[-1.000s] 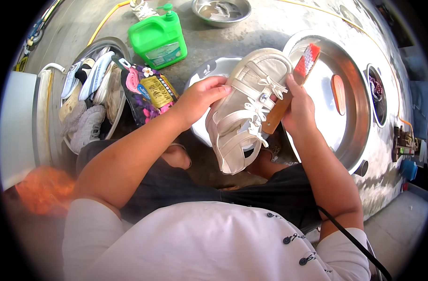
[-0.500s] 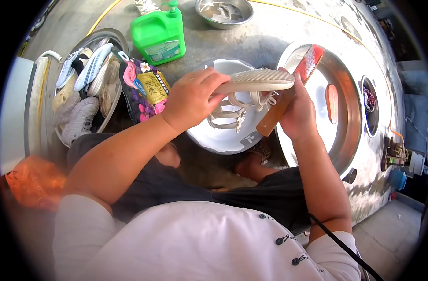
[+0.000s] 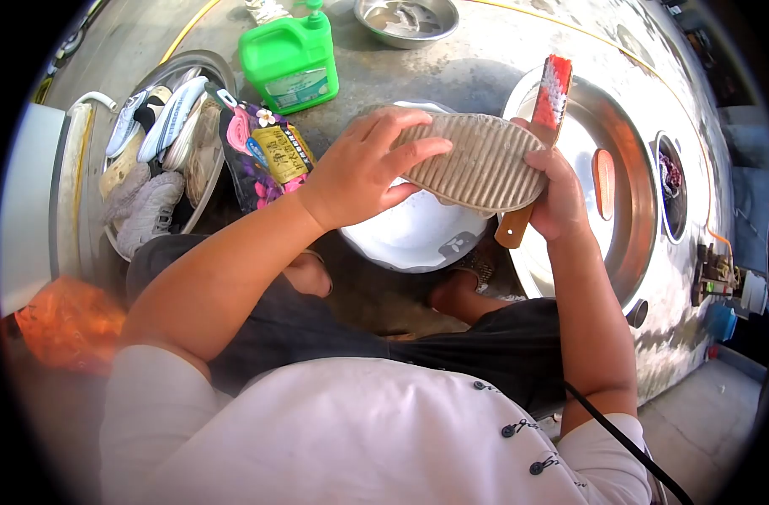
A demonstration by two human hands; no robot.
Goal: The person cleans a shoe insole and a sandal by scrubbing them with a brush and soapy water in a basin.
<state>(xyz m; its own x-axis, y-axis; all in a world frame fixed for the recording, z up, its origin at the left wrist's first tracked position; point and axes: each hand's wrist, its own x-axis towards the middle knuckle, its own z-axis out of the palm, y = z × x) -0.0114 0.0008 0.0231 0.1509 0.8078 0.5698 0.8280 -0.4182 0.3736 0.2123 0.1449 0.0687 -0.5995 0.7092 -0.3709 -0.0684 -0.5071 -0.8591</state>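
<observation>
A shoe (image 3: 477, 164) is held up with its ridged, dirty-looking sole facing me; most of its upper is hidden behind the sole. My left hand (image 3: 347, 172) grips one end of it, fingers over the sole's edge. In my right hand (image 3: 561, 202) is a wooden scrubbing brush (image 3: 553, 101), its red and white bristle end pointing away and its handle end showing below the fingers. The right thumb also touches the near end of the sole. Under the shoe stands a white basin (image 3: 401, 236).
A large metal basin (image 3: 633, 219) at right holds an orange-brown oval piece (image 3: 603, 185). Several shoes (image 3: 153, 206) fill a tub at left, beside a flowery package (image 3: 275, 156). A green jug (image 3: 292, 63) and a small metal bowl (image 3: 405, 38) stand farther off.
The shoe has been turned from edge-on, with laces hanging below, so its sole now faces me. The brush in my right hand has swung more upright.
</observation>
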